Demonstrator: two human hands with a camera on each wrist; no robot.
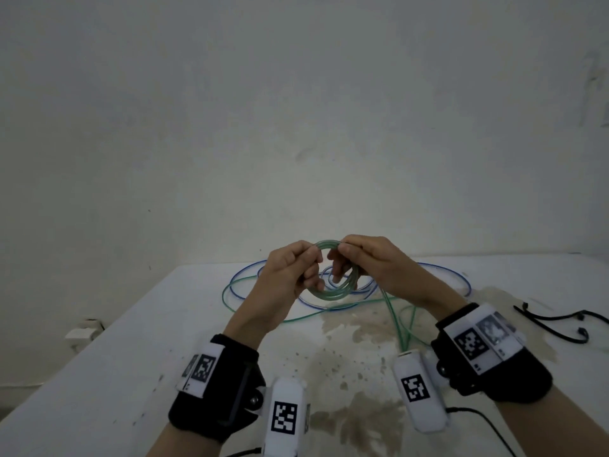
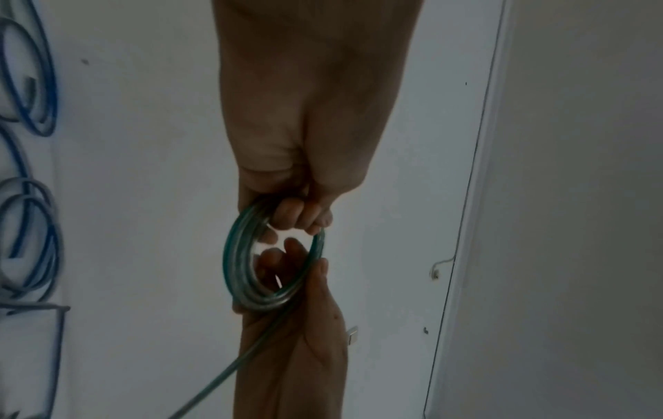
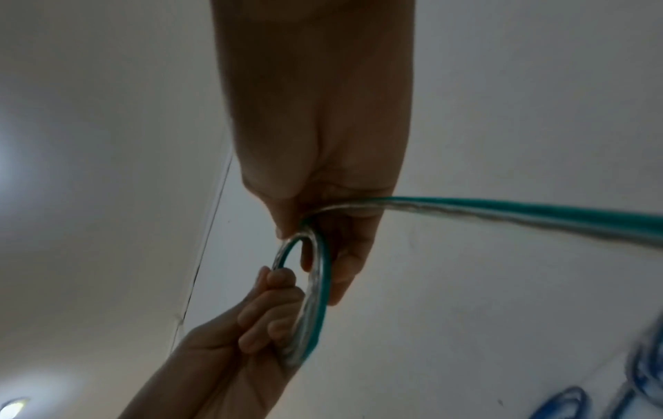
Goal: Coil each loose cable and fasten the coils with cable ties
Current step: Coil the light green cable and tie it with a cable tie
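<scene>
The wall [image 1: 296,110] rises right behind the bench [image 1: 115,341], whose far edge meets it just beyond the cables. The bench's left edge runs diagonally down to the lower left, with a drop past it; its near part, toward the person from the coil, is stained but bare, and broad bare surface lies left of the coil.

The blue cable [image 1: 445,268] sprawls in wide loose loops on the bench under and behind the coil, reaching well to its right. The loose run of green cable [image 1: 263,316] lies among those loops, and one strand drops from the coil down toward the person's right wrist.

Black cable ties [image 1: 553,316] lie on the bench well to the right of the coil, near the right edge of the head view.

The coil [image 1: 333,288], several turns of green cable, is held upright in the air above the bench, between both hands.

The left hand [image 1: 290,275] grips the coil's left side, fingers curled through the ring. The right hand [image 1: 369,262] grips the top right of the coil, thumb and fingers pinched on the turns, the trailing strand leaving beneath its palm.
</scene>
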